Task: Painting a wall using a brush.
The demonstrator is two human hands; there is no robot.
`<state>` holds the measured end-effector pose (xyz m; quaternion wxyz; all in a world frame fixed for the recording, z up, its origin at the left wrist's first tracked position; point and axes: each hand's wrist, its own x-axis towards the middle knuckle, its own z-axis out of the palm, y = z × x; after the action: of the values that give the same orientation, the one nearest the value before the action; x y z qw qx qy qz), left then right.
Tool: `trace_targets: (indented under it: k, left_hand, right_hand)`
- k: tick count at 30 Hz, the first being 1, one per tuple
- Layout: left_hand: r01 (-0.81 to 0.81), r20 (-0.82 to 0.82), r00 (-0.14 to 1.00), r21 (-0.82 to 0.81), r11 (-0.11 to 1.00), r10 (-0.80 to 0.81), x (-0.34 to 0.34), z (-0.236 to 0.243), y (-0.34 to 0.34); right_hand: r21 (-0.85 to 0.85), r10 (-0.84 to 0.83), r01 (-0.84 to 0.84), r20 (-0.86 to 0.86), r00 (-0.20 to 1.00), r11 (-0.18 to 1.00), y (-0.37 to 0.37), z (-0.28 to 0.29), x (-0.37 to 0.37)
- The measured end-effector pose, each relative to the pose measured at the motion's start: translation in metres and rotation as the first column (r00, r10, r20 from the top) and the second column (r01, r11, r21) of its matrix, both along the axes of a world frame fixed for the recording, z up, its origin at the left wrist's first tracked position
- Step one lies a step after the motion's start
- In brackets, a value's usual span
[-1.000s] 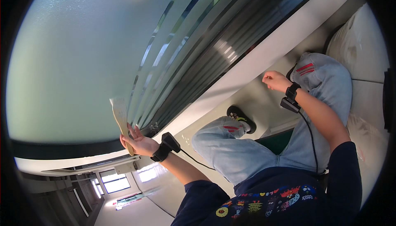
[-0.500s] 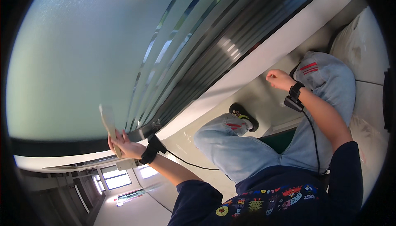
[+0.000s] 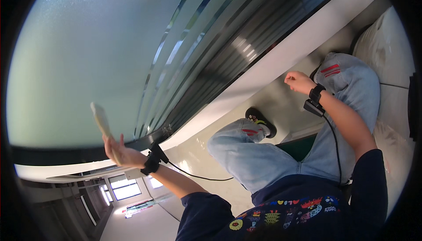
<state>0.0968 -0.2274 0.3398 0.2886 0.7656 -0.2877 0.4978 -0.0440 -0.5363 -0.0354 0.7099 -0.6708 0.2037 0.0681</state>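
Observation:
My left hand (image 3: 127, 156) grips a pale, flat brush (image 3: 101, 120), which looks like a paintbrush, around its handle. Its whitish end points up and left in front of a frosted glass pane (image 3: 74, 65); I cannot tell whether it touches the glass. Some fingers of that hand stick out beside the handle. My right hand (image 3: 300, 82) hangs in the air near my right knee, fingers loosely curled in, with nothing visible in them. Each wrist wears a black strap with a small box and a cable.
Clear stripes (image 3: 180, 43) run along the glass near its dark frame (image 3: 61, 155). A white ledge (image 3: 281, 56) borders the frame. Below are a glossy pale floor (image 3: 198, 153), my bent legs in jeans (image 3: 259, 162), and a plastic-covered pale thing (image 3: 387, 52) at the right.
My left hand has moved a little left and down with the brush, which now leans further left. My right hand has barely shifted.

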Motion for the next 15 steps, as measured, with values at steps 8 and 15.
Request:
trace_targets:
  k: [8, 15]
  left_hand:
    - [0.337, -0.555, 0.818, 0.247, 0.909, -0.152, -0.013, -0.006, -0.010]
    - [-0.009, 0.147, 0.988, 0.383, 0.924, -0.051, -0.004, 0.008, -0.007]
  right_hand:
    - [0.001, -0.031, 0.031, 0.007, 0.999, 1.000, 0.000, -0.002, 0.000]
    - [-0.013, -0.019, 0.019, 0.000, 1.000, 1.000, -0.001, -0.004, 0.000]
